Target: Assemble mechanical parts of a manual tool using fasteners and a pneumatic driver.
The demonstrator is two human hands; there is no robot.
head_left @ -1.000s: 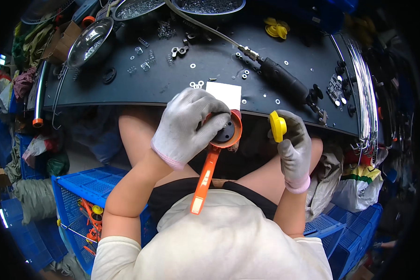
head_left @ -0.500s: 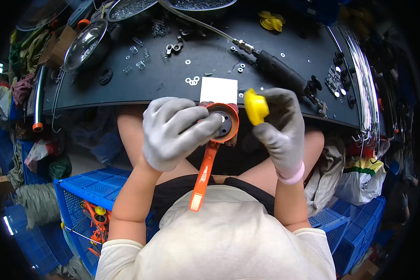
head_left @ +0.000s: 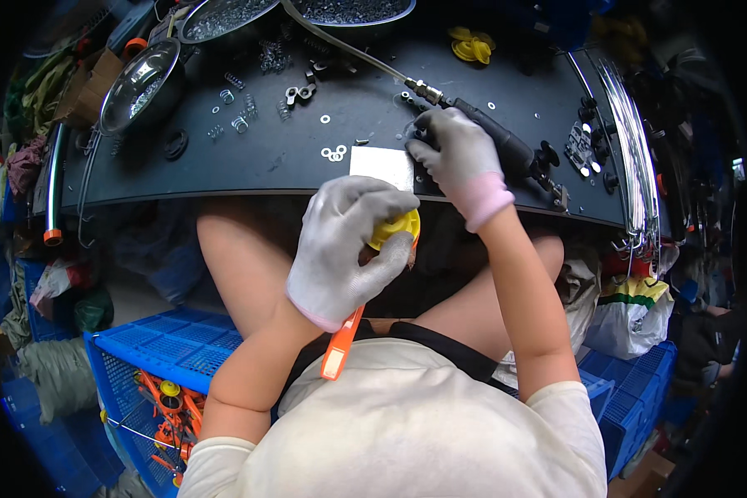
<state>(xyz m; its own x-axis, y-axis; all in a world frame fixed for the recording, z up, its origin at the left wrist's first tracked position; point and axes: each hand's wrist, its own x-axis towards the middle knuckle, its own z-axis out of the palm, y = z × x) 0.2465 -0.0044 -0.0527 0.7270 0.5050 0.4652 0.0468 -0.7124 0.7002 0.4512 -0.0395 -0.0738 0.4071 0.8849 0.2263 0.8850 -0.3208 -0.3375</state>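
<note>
My left hand point(head_left: 344, 245), in a grey-white glove, is closed on a round yellow plastic cap point(head_left: 400, 226). The cap sits over the round head of an orange tool-like part, whose long orange handle point(head_left: 340, 347) points down toward my lap; the head itself is mostly hidden under the cap and fingers. My gloved right hand point(head_left: 461, 158) reaches over the dark workbench point(head_left: 249, 170), beside the black power driver. Its thumb and index finger are bent and slightly apart near small loose parts, and nothing shows between them. A white card point(head_left: 382, 164) lies at the bench edge between the hands.
The black power driver point(head_left: 498, 137) with its hose lies right of centre. Washers point(head_left: 334, 153), springs point(head_left: 245, 112) and stacked yellow caps point(head_left: 471, 46) are on the bench. A metal bowl point(head_left: 141, 87) stands left, metal rods point(head_left: 631, 141) right. A blue crate point(head_left: 162, 336) holds orange parts.
The yellow cap has passed from my right hand onto the orange part's head, under my left hand. My right hand has moved up and forward to the bench.
</note>
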